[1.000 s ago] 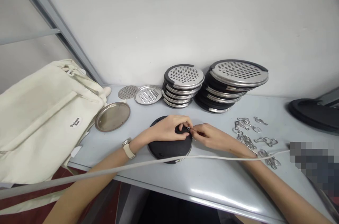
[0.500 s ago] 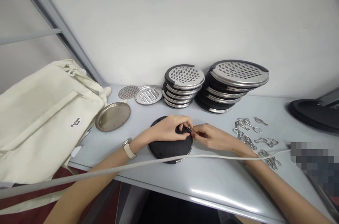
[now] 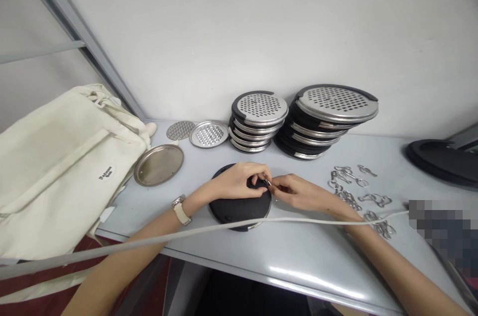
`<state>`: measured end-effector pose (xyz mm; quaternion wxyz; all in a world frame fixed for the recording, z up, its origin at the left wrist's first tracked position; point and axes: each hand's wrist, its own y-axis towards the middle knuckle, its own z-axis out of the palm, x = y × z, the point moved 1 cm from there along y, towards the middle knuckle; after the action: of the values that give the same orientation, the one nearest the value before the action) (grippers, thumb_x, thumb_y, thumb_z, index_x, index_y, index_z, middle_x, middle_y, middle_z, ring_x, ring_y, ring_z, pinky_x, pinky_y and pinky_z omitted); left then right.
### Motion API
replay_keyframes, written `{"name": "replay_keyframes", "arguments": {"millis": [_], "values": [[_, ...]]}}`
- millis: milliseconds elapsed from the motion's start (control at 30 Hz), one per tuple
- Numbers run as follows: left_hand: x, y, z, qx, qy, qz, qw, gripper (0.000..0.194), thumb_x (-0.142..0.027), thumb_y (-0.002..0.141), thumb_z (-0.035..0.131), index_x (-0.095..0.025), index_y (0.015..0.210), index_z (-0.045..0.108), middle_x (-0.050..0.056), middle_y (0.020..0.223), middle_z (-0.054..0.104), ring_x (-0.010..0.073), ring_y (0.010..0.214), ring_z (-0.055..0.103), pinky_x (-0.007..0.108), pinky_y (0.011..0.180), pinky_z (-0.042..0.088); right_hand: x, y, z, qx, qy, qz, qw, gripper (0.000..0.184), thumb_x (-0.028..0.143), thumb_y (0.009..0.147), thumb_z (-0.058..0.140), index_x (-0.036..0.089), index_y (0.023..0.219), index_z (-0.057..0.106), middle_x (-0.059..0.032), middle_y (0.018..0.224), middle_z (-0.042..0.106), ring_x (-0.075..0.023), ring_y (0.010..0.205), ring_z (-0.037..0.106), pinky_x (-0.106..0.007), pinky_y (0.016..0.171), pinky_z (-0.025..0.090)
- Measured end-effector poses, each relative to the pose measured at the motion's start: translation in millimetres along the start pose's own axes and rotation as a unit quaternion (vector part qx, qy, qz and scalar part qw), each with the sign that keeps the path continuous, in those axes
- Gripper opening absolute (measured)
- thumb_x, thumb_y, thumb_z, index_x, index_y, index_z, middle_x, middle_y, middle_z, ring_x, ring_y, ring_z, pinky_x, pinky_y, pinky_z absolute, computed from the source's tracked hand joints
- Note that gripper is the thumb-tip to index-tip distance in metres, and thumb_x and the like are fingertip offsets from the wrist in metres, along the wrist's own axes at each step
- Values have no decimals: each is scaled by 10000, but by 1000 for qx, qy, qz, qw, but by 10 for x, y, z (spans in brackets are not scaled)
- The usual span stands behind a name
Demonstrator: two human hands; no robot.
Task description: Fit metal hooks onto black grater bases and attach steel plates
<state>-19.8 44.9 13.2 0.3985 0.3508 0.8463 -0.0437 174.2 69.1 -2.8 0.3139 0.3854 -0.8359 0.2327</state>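
Note:
A round black disc with a thin metal rim lies on the table in front of me. Across its top rests my left hand, fingers curled and thumb at the disc's right side. Beside it, my right hand pinches a small shiny metal clip at that right edge, where the fingertips of both hands nearly meet. The fingers partly hide the clip, and I cannot tell whether it is fastened to the disc. Several metal clips with rings are scattered to the right of my right hand.
Behind stand a smaller stack of round graters and a larger stack. Loose grater plates and a plain metal plate lie leftward, near a cream bag. A pale cord crosses in front of the disc.
The metal clip between my right fingertips has shifted and turned slightly. Both hands and the disc otherwise keep their places.

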Motion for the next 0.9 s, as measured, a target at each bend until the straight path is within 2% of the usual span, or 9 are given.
{"name": "replay_keyframes", "arguments": {"millis": [333, 633, 900], "values": [[5, 3, -6, -11, -4, 23, 1000, 152, -101, 745, 612, -164, 883, 616, -28, 754, 585, 92, 659, 487, 195, 631, 396, 33, -29, -64, 27, 14, -3, 1000, 356, 383, 936, 358, 146, 824, 599, -47, 766, 624, -151, 652, 512, -267, 628, 378], [-3, 2, -14, -7, -5, 11, 1000, 166, -99, 745, 629, -157, 900, 625, -25, 766, 604, 87, 658, 502, 183, 631, 403, 0, -39, -72, 34, 23, 11, 999, 380, 416, 935, 365, 137, 887, 619, -68, 825, 636, -164, 692, 522, -277, 653, 395], [-8, -1, -12, 9, -12, 8, 1000, 171, -99, 766, 608, -162, 925, 614, -23, 800, 610, 89, 676, 504, 186, 644, 411, 30, -48, -99, 46, 18, 9, 999, 405, 432, 923, 361, 132, 842, 621, -56, 782, 623, -157, 662, 505, -271, 616, 375]]}}
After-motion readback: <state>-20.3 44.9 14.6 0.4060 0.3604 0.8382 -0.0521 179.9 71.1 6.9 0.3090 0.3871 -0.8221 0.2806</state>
